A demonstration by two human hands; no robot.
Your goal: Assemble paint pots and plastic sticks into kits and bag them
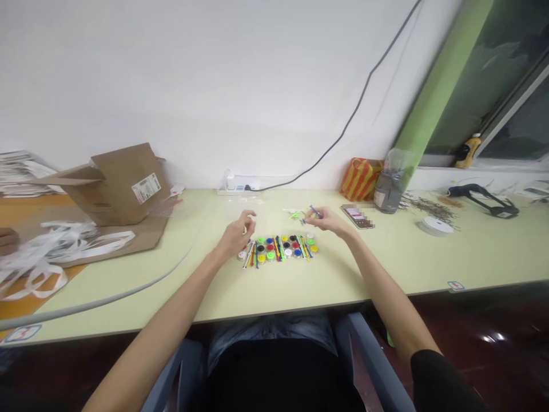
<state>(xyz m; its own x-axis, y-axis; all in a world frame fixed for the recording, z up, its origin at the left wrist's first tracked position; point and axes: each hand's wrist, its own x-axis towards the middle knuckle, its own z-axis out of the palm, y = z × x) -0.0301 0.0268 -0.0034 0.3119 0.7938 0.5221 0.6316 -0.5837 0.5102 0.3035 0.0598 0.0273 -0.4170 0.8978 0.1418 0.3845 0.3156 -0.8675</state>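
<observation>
At the pale table (278, 292), we hold a blue piece (316, 212) in our right hand (328, 220), pinched between thumb and fingers, near the far right end of the coloured discs (270, 257) and sticks (279, 249); our left hand (239, 233) hovers by their left end, thumb and forefinger spread, nothing visible between; a light pinch should steady the piece, and raised wrists should spare the rows.
</observation>
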